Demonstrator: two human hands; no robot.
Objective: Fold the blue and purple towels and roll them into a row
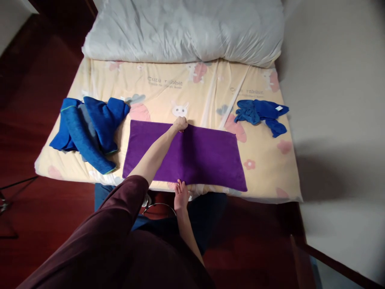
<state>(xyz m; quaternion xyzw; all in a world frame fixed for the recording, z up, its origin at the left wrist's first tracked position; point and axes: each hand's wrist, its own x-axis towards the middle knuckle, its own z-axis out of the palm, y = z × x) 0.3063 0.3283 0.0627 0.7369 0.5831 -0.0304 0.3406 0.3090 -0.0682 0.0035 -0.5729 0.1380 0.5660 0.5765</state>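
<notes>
Hands at opposite edges of purple cloth: left far, right near

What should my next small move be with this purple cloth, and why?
Probably lift the purple cloth along its middle: your left hand grasps the far edge, and your right hand meets the near edge, roughly opposite.

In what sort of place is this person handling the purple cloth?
It is probably a bedroom in a home. The purple cloth lies on what looks like a bed, with a rabbit-print sheet and a thick, pale quilt across its far end.
</notes>
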